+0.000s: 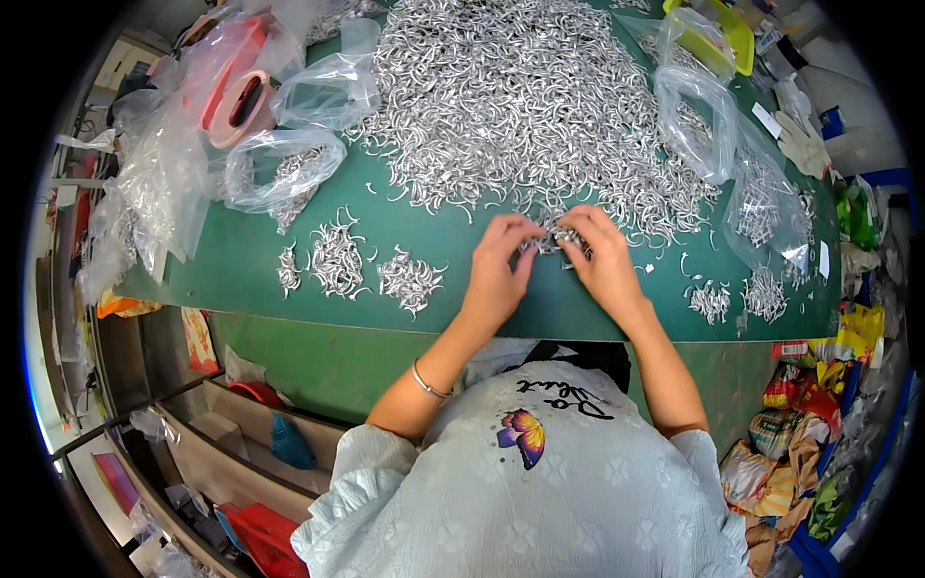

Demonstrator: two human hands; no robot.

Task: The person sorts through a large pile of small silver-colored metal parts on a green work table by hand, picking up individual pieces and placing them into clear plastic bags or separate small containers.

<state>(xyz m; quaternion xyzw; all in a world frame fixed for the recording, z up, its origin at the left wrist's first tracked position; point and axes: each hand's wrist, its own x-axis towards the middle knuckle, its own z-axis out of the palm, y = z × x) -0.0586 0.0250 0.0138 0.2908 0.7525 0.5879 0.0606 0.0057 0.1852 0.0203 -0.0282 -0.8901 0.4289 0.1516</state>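
Observation:
A wide heap of small curved silver metal pieces covers the far middle of the green table. At its near edge my two hands face each other over a small cluster of these pieces. My left hand has its fingers and thumb bent in on the cluster's left side. From the other side, my right hand closes its curled fingers on several pieces. Exactly which pieces each hand grips is too small to make out.
Small piles of the pieces lie to the left, others to the right. Clear plastic bags with pieces stand on both sides. A pink container is far left, a yellow-green tray far right, a glove at the right edge.

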